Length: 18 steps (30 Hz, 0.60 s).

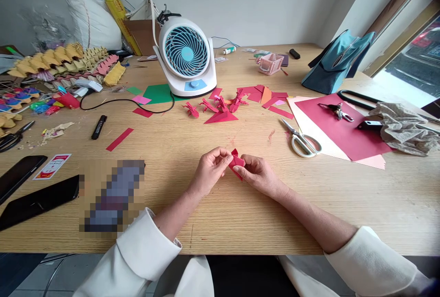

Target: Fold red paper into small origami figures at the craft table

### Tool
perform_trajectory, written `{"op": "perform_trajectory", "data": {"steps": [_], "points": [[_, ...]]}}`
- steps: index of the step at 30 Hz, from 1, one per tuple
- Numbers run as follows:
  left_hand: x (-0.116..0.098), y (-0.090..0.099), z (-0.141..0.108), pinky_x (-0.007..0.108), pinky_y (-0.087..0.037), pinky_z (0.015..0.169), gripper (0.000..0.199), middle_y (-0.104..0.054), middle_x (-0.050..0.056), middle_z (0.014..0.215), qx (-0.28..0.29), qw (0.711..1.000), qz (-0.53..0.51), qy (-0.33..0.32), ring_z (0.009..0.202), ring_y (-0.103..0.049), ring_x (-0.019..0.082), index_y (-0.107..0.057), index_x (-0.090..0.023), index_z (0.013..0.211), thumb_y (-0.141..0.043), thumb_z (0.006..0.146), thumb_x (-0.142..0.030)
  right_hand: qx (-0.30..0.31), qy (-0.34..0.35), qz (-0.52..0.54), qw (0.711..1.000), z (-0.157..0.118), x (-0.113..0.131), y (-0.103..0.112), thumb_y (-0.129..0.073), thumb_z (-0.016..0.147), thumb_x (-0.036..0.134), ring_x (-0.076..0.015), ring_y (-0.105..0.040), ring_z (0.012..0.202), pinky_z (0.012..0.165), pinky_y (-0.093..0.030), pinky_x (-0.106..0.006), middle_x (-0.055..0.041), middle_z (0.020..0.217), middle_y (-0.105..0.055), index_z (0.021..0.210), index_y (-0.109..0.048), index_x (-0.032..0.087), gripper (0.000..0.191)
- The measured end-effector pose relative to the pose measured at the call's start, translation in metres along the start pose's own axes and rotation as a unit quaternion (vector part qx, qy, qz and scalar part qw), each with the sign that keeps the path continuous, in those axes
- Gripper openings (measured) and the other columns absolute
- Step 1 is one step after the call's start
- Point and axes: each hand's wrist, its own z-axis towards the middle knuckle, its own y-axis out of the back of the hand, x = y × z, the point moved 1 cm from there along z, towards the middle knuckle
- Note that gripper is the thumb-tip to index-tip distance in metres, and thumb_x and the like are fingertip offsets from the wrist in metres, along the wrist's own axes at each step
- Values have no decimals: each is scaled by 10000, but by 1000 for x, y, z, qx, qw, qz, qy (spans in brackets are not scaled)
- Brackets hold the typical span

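Observation:
Between my hands, above the front middle of the wooden table, is a small folded piece of red paper (237, 161). My left hand (212, 168) pinches its left edge between thumb and fingertips. On the other side, my right hand (260, 174) grips the paper with the thumb in front and the fingers bent behind. Several folded red paper figures (220, 103) stand farther back, in front of a white and blue fan (187, 54). White-handled scissors (304, 143) lie to the right of my hands.
A red sheet (343, 127) with keys on it lies right, near a teal bag (335, 65). Left are a black marker (99, 127), a red paper strip (119, 139), dark phones (41, 200) and a blurred-out item (115, 196). A pink basket (271, 64) stands behind.

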Motion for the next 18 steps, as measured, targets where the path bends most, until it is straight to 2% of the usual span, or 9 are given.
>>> {"op": "perform_trajectory", "data": {"steps": [3, 5, 8, 12, 18], "points": [[-2, 1, -1, 230, -439, 588, 238, -640, 13, 734, -16, 996, 79, -46, 605, -521, 102, -600, -175, 772, -633, 857, -395, -5, 7, -34, 999, 0, 1, 0, -571, 895, 458, -95, -342, 542, 502, -272, -241, 43, 594, -409, 660, -460, 193, 371], [-3, 2, -1, 243, -451, 653, 213, -636, 10, 727, -28, 989, 121, -74, 650, -545, 115, -596, -178, 757, -622, 866, -359, -6, 20, -56, 998, -1, 2, 0, -577, 893, 431, -93, -341, 541, 505, -273, -240, 45, 590, -405, 649, -452, 192, 364], [-3, 3, 0, 230, -418, 617, 209, -579, -18, 667, -31, 987, 135, -84, 607, -503, 102, -578, -183, 724, -606, 869, -330, -12, 24, -58, 998, -2, 3, 0, -589, 888, 424, -93, -341, 543, 508, -275, -240, 47, 592, -399, 661, -463, 191, 348], [-2, 3, 1, 217, -356, 528, 236, -502, -43, 605, -8, 996, 75, -44, 522, -412, 77, -572, -178, 728, -612, 864, -367, -7, 13, -8, 1000, -1, -1, 0, -584, 894, 453, -103, -367, 573, 519, -292, -240, 35, 645, -434, 789, -543, 184, 291], [2, -2, 2, 193, -320, 461, 302, -501, -30, 648, -12, 998, -33, 49, 524, -391, 63, -574, -159, 740, -677, 804, -435, 12, -18, 73, 997, 2, -2, -2, -603, 853, 560, -96, -331, 556, 510, -271, -243, 43, 618, -417, 704, -478, 194, 415]]}}
